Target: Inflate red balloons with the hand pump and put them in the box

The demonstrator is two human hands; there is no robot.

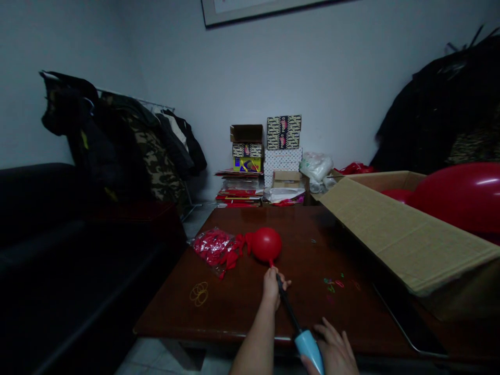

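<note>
A round, partly inflated red balloon (266, 244) is above the brown table. Its neck sits at the tip of a hand pump with a black rod and a light blue body (309, 350). My left hand (273, 284) is closed around the balloon's neck and the pump's tip. Lower down, my right hand (334, 348) is at the blue body, thumb on its near side and the other fingers spread on the far side. A clear bag of red balloons (217, 248) lies to the left, with loose red balloons at its right edge.
Yellow rubber bands (199, 294) lie on the table (234, 317) at front left, small coloured bands (331, 284) at right. A dark flat tablet-like object (408, 320) is beside a cardboard box (410, 234) holding large red balloons (461, 197). Stacked boxes (283, 161) stand behind.
</note>
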